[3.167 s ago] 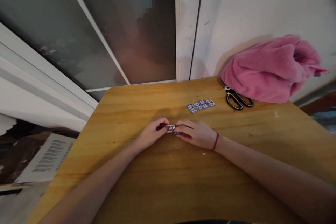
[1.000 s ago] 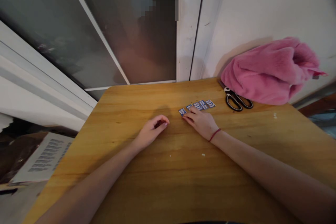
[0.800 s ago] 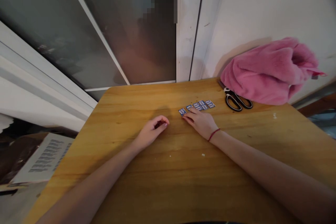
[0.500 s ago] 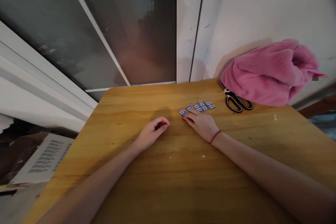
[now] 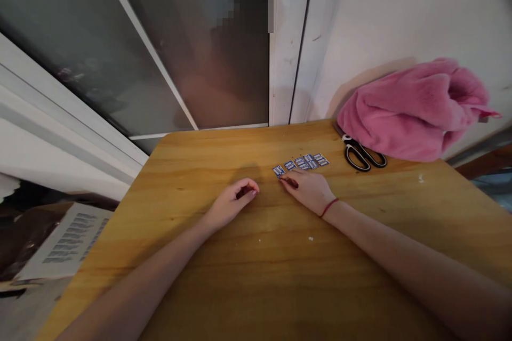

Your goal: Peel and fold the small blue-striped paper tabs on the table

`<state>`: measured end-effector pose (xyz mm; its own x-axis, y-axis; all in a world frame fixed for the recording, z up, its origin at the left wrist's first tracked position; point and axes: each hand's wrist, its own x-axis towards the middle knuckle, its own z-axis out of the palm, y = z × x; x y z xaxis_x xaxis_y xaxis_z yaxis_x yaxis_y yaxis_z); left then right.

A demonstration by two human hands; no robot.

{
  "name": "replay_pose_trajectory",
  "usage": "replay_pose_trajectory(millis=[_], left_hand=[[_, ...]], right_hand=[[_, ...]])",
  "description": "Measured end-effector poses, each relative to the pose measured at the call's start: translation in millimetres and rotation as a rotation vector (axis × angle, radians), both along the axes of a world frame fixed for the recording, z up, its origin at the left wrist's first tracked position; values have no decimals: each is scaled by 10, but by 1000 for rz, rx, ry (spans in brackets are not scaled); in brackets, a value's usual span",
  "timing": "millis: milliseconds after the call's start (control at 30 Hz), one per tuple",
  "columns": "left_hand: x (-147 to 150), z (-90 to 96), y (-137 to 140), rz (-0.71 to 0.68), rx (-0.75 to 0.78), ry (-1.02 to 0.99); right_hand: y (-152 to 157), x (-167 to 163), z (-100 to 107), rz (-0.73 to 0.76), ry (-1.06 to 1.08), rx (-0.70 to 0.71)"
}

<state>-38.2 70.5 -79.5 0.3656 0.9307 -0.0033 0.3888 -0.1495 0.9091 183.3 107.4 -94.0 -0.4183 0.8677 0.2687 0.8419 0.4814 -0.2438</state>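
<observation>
A small blue-and-white card [image 5: 278,171] lies at the left end of a slanting row on the wooden table [image 5: 224,282]. My right hand [image 5: 310,189], with a red cord round its wrist, has thumb and fingertips closed at that card's lower right edge. Behind its knuckles run several more blue-and-white cards [image 5: 311,161], some partly covered by the hand. To the left, my left hand [image 5: 236,197] rests on the wood with fingers curled in towards the thumb. Nothing shows in it, and it is apart from the cards.
Black-handled scissors [image 5: 362,157] lie right of the cards, blades under a pink plush cloth item [image 5: 416,109] against the wall. Small white scraps [image 5: 311,238] dot the tabletop. A glazed door [image 5: 224,64] borders the far edge. A printed carton [image 5: 66,240] stands low at left.
The right hand's fingers have shifted slightly at the leftmost card, opening a gap between thumb and palm. The left hand stays put. The view has shifted very slightly.
</observation>
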Motion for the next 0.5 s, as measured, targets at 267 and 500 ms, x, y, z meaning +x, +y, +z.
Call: replay_pose_trajectory(millis=[267,500], left_hand=[[-4,-17,-7,-3,0,17],[-7,-19,2,-9,26,39]], right_hand=[[12,10,-12,11,15,-22],[-10,5,20,17,15,-26]])
